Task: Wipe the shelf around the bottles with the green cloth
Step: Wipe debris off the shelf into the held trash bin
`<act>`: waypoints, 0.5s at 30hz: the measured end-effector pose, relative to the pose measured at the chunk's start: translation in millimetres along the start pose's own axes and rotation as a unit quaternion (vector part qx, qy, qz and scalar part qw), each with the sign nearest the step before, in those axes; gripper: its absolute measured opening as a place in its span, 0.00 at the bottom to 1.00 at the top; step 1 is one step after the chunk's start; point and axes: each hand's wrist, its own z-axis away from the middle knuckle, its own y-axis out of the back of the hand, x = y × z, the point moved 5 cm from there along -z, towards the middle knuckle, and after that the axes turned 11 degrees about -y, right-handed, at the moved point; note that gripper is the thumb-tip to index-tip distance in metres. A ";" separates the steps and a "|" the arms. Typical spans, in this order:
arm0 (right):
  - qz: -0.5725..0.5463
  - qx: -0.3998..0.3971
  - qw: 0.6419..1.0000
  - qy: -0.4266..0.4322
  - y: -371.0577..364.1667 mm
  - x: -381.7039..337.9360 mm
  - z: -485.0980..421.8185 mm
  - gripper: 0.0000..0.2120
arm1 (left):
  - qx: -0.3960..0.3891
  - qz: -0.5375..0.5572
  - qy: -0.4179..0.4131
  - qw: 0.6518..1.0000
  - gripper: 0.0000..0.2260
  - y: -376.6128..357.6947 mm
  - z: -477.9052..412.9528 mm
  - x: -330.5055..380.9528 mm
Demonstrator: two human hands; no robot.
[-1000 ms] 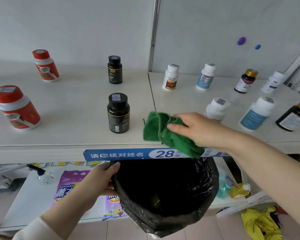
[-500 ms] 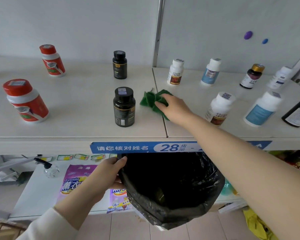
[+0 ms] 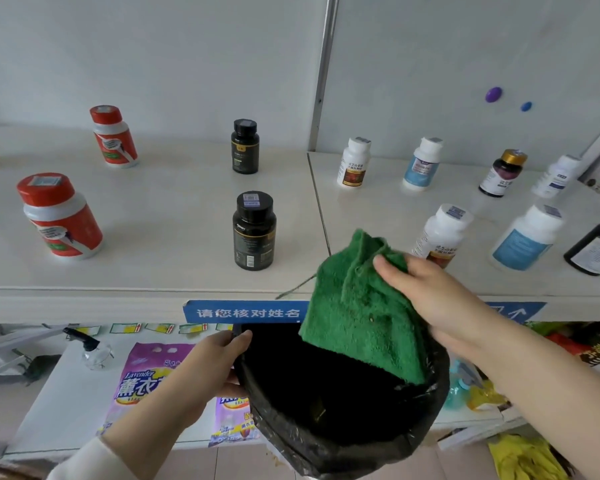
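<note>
The white shelf (image 3: 174, 216) spreads out on every side of the near black bottle (image 3: 253, 230), which stands upright near its front edge. Below and to the right of that bottle, under the shelf edge, is a bin lined with a black bag (image 3: 343, 455), its mouth open upward.

The green cloth (image 3: 361, 317) hangs to the right of the black bottle and lower, off the shelf surface. Its top fold is level with the bottle's base and its lower edge drapes over the bin's mouth. The right hand (image 3: 440, 303) pinches it at the upper right, fingers curled over the fold. The left hand (image 3: 201, 375), below the black bottle, grips the bin's left rim with its fingers curled over the edge.

Far left of the black bottle stands a large red bottle (image 3: 59, 216). Right of it, beyond the cloth, stand a white bottle (image 3: 442, 233) and a blue-labelled bottle (image 3: 527, 237). Directly behind it is a smaller black bottle (image 3: 245, 146).

A blue label strip (image 3: 246, 311) runs along the shelf edge just below the black bottle.
</note>
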 end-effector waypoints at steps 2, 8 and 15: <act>-0.036 0.045 0.998 0.034 9.9 -25.7 -10.9 0.06 | 0.002 0.010 0.001 1.000 0.11 2.5 -0.4 0.2; 0.032 0.262 0.952 0.153 23.4 -98.5 -88.0 0.13 | 0.017 0.009 0.002 1.000 0.09 11.2 -2.6 1.3; 0.291 0.150 0.943 0.065 -20.8 -74.3 -193.7 0.18 | 0.027 0.016 0.011 0.999 0.09 17.7 -3.4 2.7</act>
